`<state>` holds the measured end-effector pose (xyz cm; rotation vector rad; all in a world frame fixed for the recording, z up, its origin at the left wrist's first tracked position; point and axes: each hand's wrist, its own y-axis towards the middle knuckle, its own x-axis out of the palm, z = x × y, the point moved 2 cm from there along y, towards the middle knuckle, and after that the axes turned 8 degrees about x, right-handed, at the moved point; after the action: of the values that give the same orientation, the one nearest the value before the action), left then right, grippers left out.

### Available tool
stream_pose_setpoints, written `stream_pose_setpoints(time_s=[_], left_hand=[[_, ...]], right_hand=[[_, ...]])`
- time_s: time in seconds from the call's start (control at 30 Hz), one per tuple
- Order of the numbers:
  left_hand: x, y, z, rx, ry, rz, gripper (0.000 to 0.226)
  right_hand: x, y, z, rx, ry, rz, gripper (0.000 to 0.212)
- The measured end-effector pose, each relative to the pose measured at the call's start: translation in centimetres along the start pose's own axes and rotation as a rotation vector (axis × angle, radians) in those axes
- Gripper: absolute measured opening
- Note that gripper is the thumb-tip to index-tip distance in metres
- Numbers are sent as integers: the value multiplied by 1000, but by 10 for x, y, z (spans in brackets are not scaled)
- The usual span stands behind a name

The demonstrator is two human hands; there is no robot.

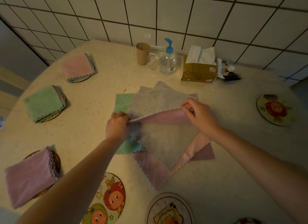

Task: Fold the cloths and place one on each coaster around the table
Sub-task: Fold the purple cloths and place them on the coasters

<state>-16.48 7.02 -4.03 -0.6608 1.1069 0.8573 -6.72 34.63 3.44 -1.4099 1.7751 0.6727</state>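
A pile of unfolded cloths point(165, 150) lies in the middle of the round table point(233, 157). My left hand point(117, 125) and my right hand point(199, 114) each pinch an end of the top cloth's point(160, 118) edge, a pink-backed grey one, lifted and turned over across the pile. Three folded cloths rest on coasters at the left: a pink one point(77, 67) at the back, a green one point(44, 103), and a mauve one point(30, 175) nearest me. Bare cartoon coasters sit at the near edge point(110, 198), beside it point(170, 208), and far right point(275, 109).
Against the tiled wall stand a brown paper cup point(143, 53), a clear pump bottle with a blue top point(168, 58), a small glass point(153, 62), a tissue pack point(199, 68) and some small dark items point(229, 73).
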Motion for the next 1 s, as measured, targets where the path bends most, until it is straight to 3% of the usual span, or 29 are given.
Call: stream_pose_setpoints(time_s=[0.07, 0.13, 0.23, 0.3, 0.43, 0.57, 0.8, 1.0], left_hand=[[-15, 7, -14, -137, -65, 56, 17], [-32, 15, -14, -157, -198, 169, 19], [-60, 29, 2, -283, -671, 299, 24], [-81, 29, 9, -285, -803, 399, 29], [-126, 8, 12, -86, -559, 539, 30], [-141, -38, -6, 3, -425, 567, 30], [-124, -156, -61, 23, -297, 469, 28], [-92, -264, -102, 74, -295, 260, 29]], right_hand=[[-10, 3, -2, -18, -54, 68, 13], [-16, 3, -5, -17, -67, 128, 12], [-24, 4, -16, 50, 32, 221, 14], [-30, 0, -26, 117, 164, 237, 14], [-35, -20, -53, 78, 308, 307, 13], [-24, -51, -76, 7, 304, 307, 9], [42, -132, -107, -112, 241, 216, 13], [107, -224, -126, -39, 217, 85, 11]])
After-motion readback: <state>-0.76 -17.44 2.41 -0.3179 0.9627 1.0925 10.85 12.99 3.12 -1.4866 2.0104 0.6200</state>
